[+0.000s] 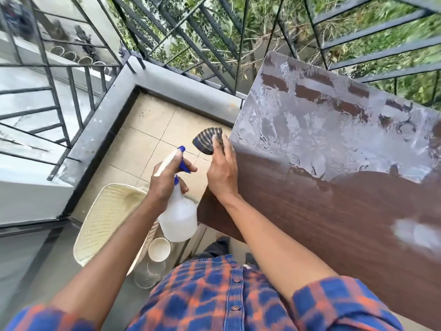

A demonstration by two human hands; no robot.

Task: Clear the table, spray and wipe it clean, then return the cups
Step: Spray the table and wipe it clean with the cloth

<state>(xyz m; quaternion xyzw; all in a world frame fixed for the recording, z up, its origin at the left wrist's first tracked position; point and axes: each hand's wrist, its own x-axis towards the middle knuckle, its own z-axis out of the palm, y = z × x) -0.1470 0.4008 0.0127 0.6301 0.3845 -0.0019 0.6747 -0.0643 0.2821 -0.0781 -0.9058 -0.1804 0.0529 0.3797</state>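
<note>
The right hand (222, 170) holds the cloth (207, 140); the left hand (164, 185) grips the spray bottle (177, 218). It is better to wipe the wet table (334, 223) in overlapping strokes.

You're out on a balcony: beige tile floor (152, 130), black metal railing (47, 65) all round, green bushes (260, 17) beyond, cream wicker chair (107, 218), plain daylight.

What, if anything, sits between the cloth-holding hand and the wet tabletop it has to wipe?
Nothing visible. The right hand grips the striped cloth at the table's left edge, and the tabletop carries only wet streaks. The cups stand lower down, beside the cream woven chair.
</note>
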